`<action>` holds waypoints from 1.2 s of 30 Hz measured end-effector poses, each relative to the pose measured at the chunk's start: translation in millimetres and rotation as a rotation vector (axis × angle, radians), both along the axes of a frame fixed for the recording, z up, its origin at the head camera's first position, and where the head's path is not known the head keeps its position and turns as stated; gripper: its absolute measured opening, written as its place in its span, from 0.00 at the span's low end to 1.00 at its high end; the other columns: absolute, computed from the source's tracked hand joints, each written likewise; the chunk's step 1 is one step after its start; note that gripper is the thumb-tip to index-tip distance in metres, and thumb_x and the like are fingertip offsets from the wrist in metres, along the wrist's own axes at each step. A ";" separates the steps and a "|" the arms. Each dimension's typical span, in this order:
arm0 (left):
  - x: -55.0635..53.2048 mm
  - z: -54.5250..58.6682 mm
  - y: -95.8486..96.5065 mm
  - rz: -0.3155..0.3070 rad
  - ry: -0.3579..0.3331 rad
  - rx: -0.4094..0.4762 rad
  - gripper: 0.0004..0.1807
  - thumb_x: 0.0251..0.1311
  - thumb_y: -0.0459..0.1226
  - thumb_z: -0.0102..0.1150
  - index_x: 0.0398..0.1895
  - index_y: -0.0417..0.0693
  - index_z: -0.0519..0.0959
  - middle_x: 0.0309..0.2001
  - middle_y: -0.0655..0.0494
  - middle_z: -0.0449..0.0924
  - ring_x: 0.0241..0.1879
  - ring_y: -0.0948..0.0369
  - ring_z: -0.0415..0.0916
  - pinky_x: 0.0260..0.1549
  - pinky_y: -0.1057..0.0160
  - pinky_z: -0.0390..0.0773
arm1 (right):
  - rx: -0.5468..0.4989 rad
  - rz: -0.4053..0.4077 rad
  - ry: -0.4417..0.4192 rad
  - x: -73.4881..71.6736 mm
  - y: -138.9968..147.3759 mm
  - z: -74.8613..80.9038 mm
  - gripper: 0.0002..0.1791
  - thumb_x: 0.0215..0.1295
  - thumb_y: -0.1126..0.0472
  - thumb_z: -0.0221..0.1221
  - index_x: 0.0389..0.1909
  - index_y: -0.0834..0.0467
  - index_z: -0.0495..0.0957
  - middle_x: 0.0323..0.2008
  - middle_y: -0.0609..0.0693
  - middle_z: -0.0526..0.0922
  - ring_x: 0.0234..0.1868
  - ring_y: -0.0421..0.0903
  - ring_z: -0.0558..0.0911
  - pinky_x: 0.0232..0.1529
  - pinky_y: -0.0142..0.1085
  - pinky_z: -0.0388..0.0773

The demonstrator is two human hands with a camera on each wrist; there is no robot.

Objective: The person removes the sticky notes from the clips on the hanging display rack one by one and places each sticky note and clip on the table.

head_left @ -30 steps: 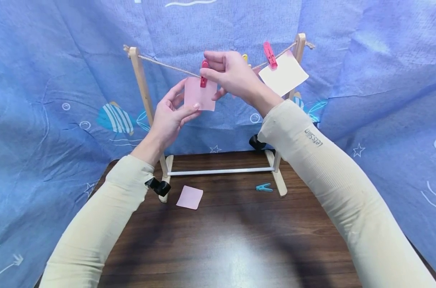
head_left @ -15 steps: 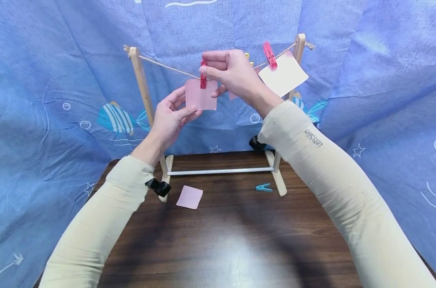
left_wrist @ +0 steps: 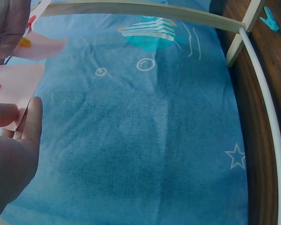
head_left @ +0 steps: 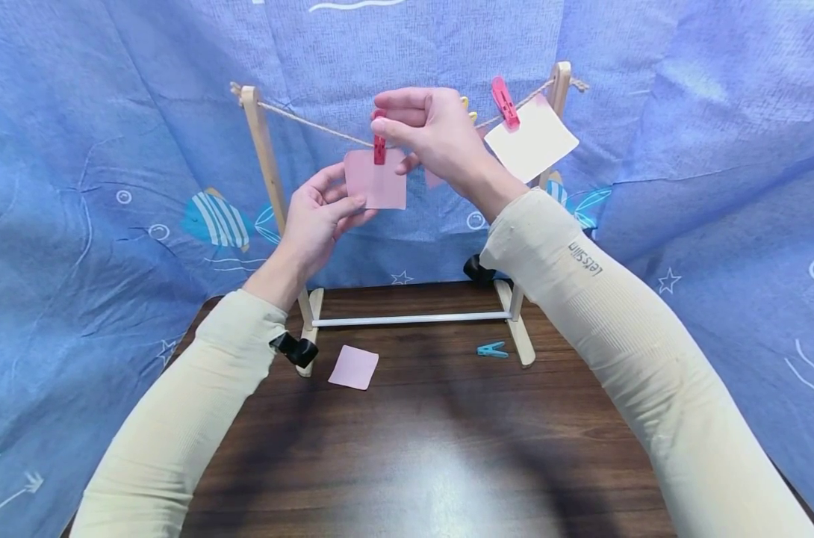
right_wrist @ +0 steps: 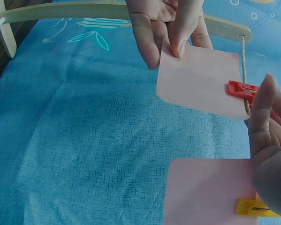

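Note:
A pink square paper hangs at the rope, its top edge under a red clothespin. My left hand pinches the paper's lower left corner between thumb and fingers. Thumb and fingers of my right hand pinch the upper end of the red clothespin. In the right wrist view the clothespin's jaws lie over both the paper's edge and the rope. Just beyond, another pink paper hangs from a yellow clothespin, partly hidden behind my right hand in the head view.
A second red clothespin holds a white-looking paper near the right post. On the dark wooden table lie a loose pink paper and a blue clothespin. A white rod joins the stand's feet.
The pink paper has turned slightly and dropped a little at its top edge. My right hand has shifted slightly up and left, still pinching the red clothespin.

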State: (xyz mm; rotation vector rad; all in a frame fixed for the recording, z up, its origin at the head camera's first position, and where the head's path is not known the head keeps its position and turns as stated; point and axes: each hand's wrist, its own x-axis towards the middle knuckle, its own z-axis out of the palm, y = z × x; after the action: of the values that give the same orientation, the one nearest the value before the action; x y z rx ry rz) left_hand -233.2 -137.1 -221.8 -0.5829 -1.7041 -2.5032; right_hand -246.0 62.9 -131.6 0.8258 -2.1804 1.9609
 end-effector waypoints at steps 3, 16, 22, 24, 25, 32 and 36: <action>0.3 0.9 -0.2 0.006 -0.008 -0.007 0.25 0.65 0.23 0.61 0.65 0.41 0.75 0.51 0.43 0.84 0.48 0.53 0.84 0.46 0.58 0.84 | -0.033 -0.035 0.033 -0.2 -0.3 0.8 0.23 0.65 0.63 0.68 0.61 0.61 0.80 0.53 0.53 0.86 0.52 0.49 0.85 0.29 0.38 0.85; 2.7 0.1 -0.1 0.022 -0.050 -0.034 0.22 0.66 0.23 0.60 0.62 0.38 0.76 0.50 0.42 0.83 0.47 0.52 0.84 0.43 0.60 0.86 | -0.265 -0.029 0.258 -0.9 0.7 -5.9 0.18 0.65 0.71 0.65 0.56 0.67 0.81 0.51 0.57 0.86 0.49 0.49 0.86 0.23 0.37 0.82; 3.4 -0.4 -1.6 0.035 -0.068 -0.039 0.21 0.67 0.23 0.58 0.62 0.38 0.75 0.50 0.43 0.82 0.45 0.53 0.84 0.42 0.60 0.86 | -0.353 -0.098 0.348 -2.2 1.4 -5.5 0.13 0.63 0.71 0.67 0.49 0.68 0.85 0.43 0.57 0.89 0.35 0.48 0.86 0.23 0.35 0.81; 3.5 -0.3 -2.1 0.036 -0.073 -0.041 0.21 0.67 0.23 0.58 0.63 0.38 0.75 0.50 0.43 0.82 0.44 0.53 0.83 0.42 0.60 0.86 | -0.367 -0.106 0.352 -2.1 1.8 -5.1 0.12 0.62 0.72 0.67 0.47 0.68 0.85 0.42 0.57 0.89 0.33 0.48 0.85 0.23 0.35 0.82; 3.5 -0.3 -2.5 0.036 -0.076 -0.041 0.21 0.67 0.23 0.58 0.63 0.38 0.75 0.50 0.43 0.82 0.44 0.53 0.83 0.43 0.60 0.86 | -0.369 -0.106 0.350 -2.0 2.0 -5.1 0.12 0.63 0.72 0.67 0.47 0.68 0.86 0.42 0.57 0.89 0.33 0.48 0.85 0.23 0.35 0.82; 4.6 0.8 -3.5 0.035 -0.083 -0.044 0.21 0.67 0.23 0.58 0.63 0.38 0.75 0.49 0.44 0.82 0.43 0.54 0.84 0.43 0.59 0.86 | -0.345 -0.078 0.347 1.1 4.0 -6.7 0.13 0.63 0.73 0.66 0.48 0.70 0.84 0.44 0.58 0.88 0.41 0.48 0.87 0.23 0.36 0.82; 6.3 1.9 -3.7 0.037 -0.095 -0.043 0.22 0.66 0.23 0.59 0.62 0.38 0.75 0.50 0.43 0.82 0.43 0.54 0.84 0.42 0.59 0.86 | -0.308 -0.057 0.326 12.8 7.2 -6.2 0.14 0.63 0.73 0.67 0.49 0.69 0.84 0.45 0.58 0.88 0.41 0.50 0.88 0.25 0.37 0.83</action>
State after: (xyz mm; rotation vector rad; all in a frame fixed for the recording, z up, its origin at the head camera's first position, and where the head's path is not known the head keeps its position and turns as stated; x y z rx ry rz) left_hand -226.9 -140.8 -219.9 -0.4381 -1.7868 -2.5125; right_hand -233.2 70.1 -137.8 0.9409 -1.6543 1.9088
